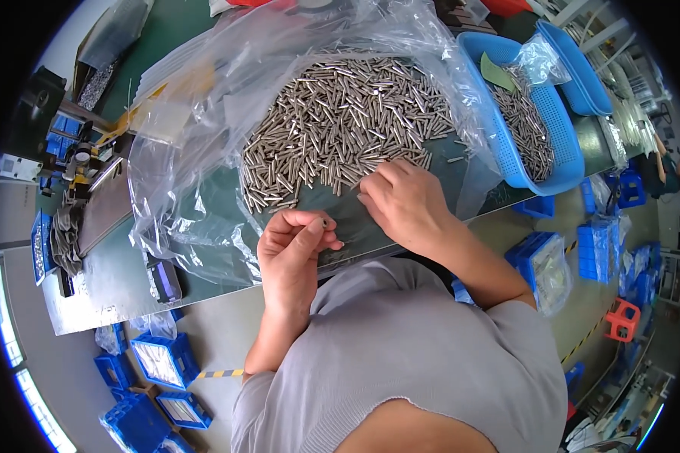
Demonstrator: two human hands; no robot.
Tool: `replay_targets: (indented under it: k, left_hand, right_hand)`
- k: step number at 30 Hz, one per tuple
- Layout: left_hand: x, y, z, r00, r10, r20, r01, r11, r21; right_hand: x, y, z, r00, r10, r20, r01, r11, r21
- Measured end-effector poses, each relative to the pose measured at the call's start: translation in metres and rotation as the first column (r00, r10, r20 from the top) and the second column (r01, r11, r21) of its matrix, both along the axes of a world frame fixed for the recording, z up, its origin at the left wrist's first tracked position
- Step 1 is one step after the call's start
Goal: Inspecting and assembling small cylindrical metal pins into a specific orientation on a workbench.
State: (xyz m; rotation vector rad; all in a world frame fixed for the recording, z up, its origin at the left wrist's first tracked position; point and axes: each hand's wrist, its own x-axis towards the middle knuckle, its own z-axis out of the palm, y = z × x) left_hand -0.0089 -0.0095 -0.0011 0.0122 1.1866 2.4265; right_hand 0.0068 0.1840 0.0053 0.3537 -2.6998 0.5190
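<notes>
Pins (340, 128) heap on plastic; left hand (291, 253) pinches one, right hand (404, 200) seemingly picking.

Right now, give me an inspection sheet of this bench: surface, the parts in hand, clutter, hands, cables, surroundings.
Surface: dark green bench top, largely under a clear plastic sheet.
Job's things: heap of small metal pins on the sheet; more pins in a blue basket at the right.
Clutter: stacked metal parts and small fixtures at the left bench end.
Hands: left hand pinches one pin in its fingertips; right hand rests fingers at the heap's near edge.
Cables: nothing seen.
Surroundings: blue crates on the floor, lower left; more blue bins right; an orange stool.
</notes>
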Motion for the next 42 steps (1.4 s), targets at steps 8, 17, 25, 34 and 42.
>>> replay_targets:
  k: [8,17,25,34,42]
  left_hand:
    - [0.003,0.009,0.005,0.991,-0.126,0.051,0.123,0.99,0.062]
    - [0.007,0.013,0.007,0.986,-0.156,0.052,0.151,0.984,0.092]
    - [0.008,0.02,0.005,0.988,-0.147,0.054,0.145,0.989,0.041]
    - [0.009,0.029,0.012,0.994,-0.106,-0.016,0.106,0.994,-0.036]
    - [0.005,0.034,0.008,0.994,-0.106,0.0,0.106,0.994,-0.039]
  right_hand:
    - [0.016,0.006,0.02,0.898,0.349,0.267,0.145,0.339,-0.93]
    - [0.018,-0.002,0.012,0.908,0.392,0.147,-0.033,0.417,-0.909]
    - [0.018,-0.002,0.014,0.969,0.212,-0.124,-0.245,0.805,-0.54]
    - [0.045,0.058,0.056,0.917,-0.244,-0.316,0.023,0.822,-0.568]
    - [0.054,0.106,0.066,0.786,-0.534,-0.311,0.497,0.845,-0.195]
